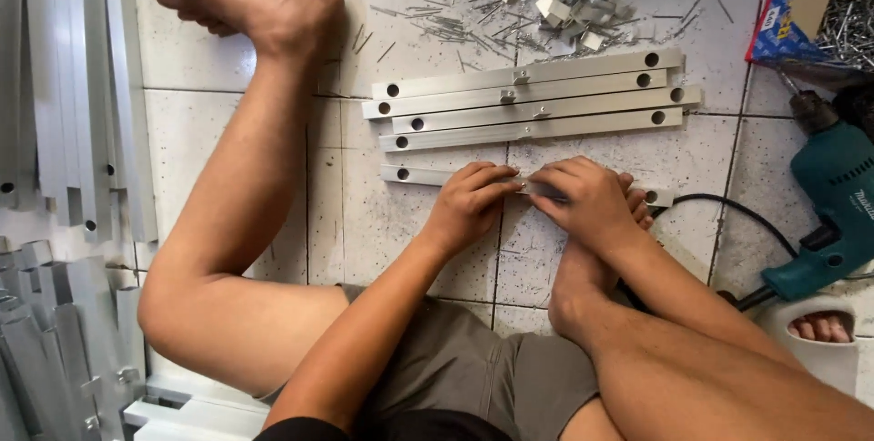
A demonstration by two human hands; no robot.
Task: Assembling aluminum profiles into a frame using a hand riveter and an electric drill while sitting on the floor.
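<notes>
I sit on a tiled floor with a flat aluminium bar (414, 175) lying across in front of me. My left hand (469, 200) rests on the bar's middle, fingers pinched at it. My right hand (583, 197) meets it from the right, fingertips pressing a small metal piece (544, 190) against the bar. My right foot lies under the right hand, on the bar's right end (657, 196). Just beyond, several similar drilled bars (537, 104) lie side by side.
A teal corded electric drill (833, 204) lies at right, its cable (728, 209) running toward the bar. Small metal brackets (569, 0) and loose nails (446, 27) are scattered at the top. A box of nails (842, 9) sits top right. Aluminium profiles (73, 95) are stacked at left.
</notes>
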